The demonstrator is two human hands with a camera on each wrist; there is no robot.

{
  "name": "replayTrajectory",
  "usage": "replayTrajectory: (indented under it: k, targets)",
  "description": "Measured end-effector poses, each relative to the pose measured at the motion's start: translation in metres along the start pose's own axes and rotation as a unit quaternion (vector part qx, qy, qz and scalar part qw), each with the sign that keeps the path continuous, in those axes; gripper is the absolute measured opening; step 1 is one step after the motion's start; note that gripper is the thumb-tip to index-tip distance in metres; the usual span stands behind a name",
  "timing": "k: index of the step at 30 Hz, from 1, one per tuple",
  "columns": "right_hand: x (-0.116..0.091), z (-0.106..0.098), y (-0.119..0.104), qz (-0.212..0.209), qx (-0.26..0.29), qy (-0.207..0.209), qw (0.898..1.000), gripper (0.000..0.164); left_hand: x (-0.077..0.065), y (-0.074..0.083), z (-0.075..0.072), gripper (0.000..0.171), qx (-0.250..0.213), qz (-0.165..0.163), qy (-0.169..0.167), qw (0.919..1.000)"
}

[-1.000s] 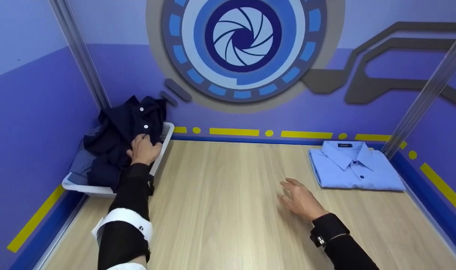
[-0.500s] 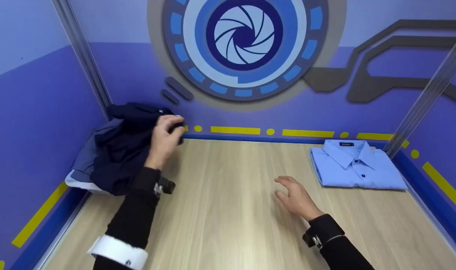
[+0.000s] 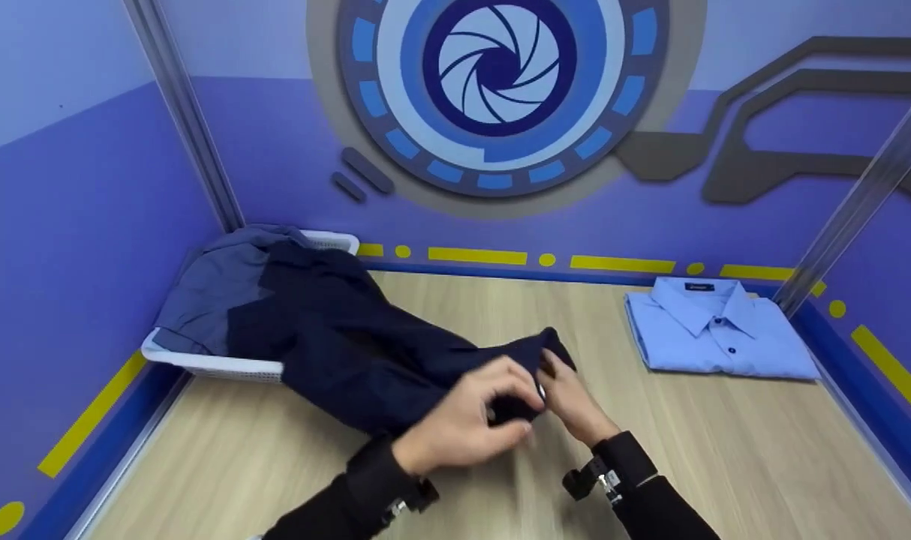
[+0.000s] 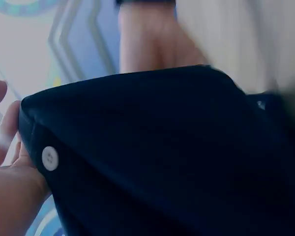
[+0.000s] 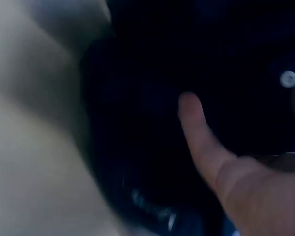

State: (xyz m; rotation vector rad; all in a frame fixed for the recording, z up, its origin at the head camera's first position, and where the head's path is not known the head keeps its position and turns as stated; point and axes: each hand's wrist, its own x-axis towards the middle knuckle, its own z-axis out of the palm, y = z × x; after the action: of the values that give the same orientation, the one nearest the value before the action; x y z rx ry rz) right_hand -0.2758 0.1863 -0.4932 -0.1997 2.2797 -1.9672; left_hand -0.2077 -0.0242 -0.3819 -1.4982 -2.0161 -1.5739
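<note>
A dark navy shirt (image 3: 365,330) stretches from the white basket (image 3: 230,367) at the left out over the middle of the table. My left hand (image 3: 470,412) grips its near end, thumb and fingers bent about the cloth. Close beside it, my right hand (image 3: 575,401) holds the same end, its fingertips at the raised corner. In the left wrist view, a white button (image 4: 50,158) shows near the cloth's edge, next to the left fingers. The right wrist view has my right thumb (image 5: 196,128) lying across the dark fabric; the other fingers are mostly hidden.
Grey-blue clothing (image 3: 211,289) lies in the basket beneath the navy shirt. A folded light blue shirt (image 3: 718,337) lies at the table's right back. Purple-blue walls (image 3: 73,247) enclose the wooden table (image 3: 726,450) at the back and sides.
My left hand has drawn the navy shirt out of the basket, rightward and nearer, to the table's middle. My right hand, which held nothing before, now holds the shirt's end too.
</note>
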Motion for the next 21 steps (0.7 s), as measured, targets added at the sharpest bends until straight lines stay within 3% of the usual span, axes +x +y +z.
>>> replayTrajectory:
  k: [2, 4, 8, 10, 12, 14, 17, 19, 21]
  targets:
    - [-0.001, -0.002, 0.007, -0.031, -0.112, 0.035, 0.993, 0.06, -0.007, 0.002, 0.01, 0.022, -0.011, -0.003, -0.019, 0.9998]
    - [-0.001, -0.005, 0.015, -0.048, -0.165, 0.042, 0.984, 0.063, -0.012, 0.003, 0.014, 0.022, -0.029, -0.01, -0.025, 0.9992]
    - [0.0, -0.013, 0.03, -0.015, -0.155, 0.018, 0.988, 0.086, -0.018, 0.0, 0.009, 0.025, -0.045, -0.037, 0.008, 0.9982]
    - [0.0, -0.015, 0.035, 0.002, -0.155, 0.015, 0.988, 0.097, -0.019, -0.004, 0.0, 0.028, -0.011, -0.072, 0.05, 0.9961]
    - [0.001, -0.016, 0.038, 0.016, -0.16, 0.018, 0.987, 0.102, -0.024, -0.022, -0.011, 0.031, 0.059, -0.11, 0.095, 0.9876]
    - [0.002, -0.017, 0.038, 0.026, -0.161, 0.026, 0.986, 0.097, -0.03, -0.042, -0.023, 0.033, 0.148, -0.156, 0.132, 0.9677]
    - [0.004, -0.018, 0.036, 0.058, -0.139, 0.033, 0.988, 0.083, -0.042, -0.08, -0.036, 0.037, 0.294, -0.194, 0.164, 0.9214]
    - [0.005, -0.019, 0.035, 0.073, -0.124, 0.037, 0.989, 0.071, -0.048, -0.092, -0.039, 0.036, 0.38, -0.196, 0.171, 0.8878]
    - [0.003, -0.02, 0.035, 0.086, -0.111, 0.03, 0.99, 0.059, -0.052, -0.097, -0.033, 0.032, 0.456, -0.163, 0.17, 0.8581]
